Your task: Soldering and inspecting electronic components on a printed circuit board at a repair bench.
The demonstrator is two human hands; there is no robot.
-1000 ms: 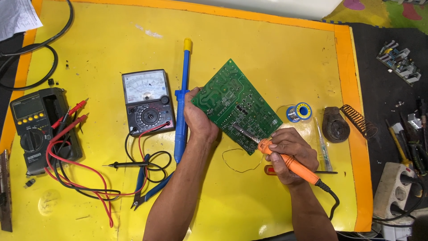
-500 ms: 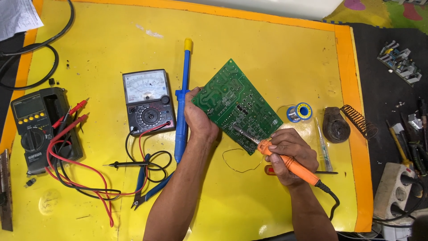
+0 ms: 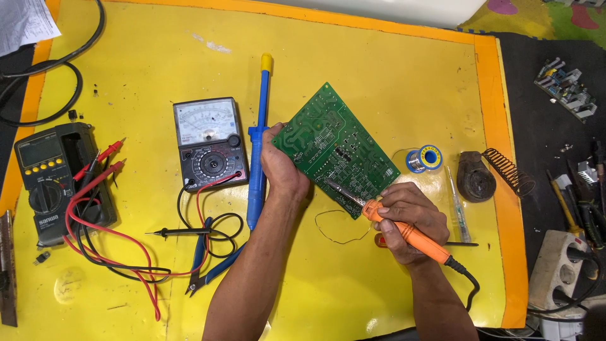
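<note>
Green circuit board [image 3: 334, 151] sits tilted above the middle of the yellow mat [image 3: 391, 76], solder side up, gripped at its left edge by the left hand [image 3: 284, 167], thumb and fingers pinching the board's rim. Right hand [image 3: 410, 218] is closed around an orange-handled soldering iron [image 3: 404, 230], whose metal tip rests on the board's lower right part. Just left of the board lies a blue desoldering pump [image 3: 259, 145], then an analog multimeter [image 3: 208, 142]; a digital meter [image 3: 60, 180] with red leads lies farther left. Right of the board are a solder spool [image 3: 424, 158] and a coiled iron stand [image 3: 492, 177]
</note>
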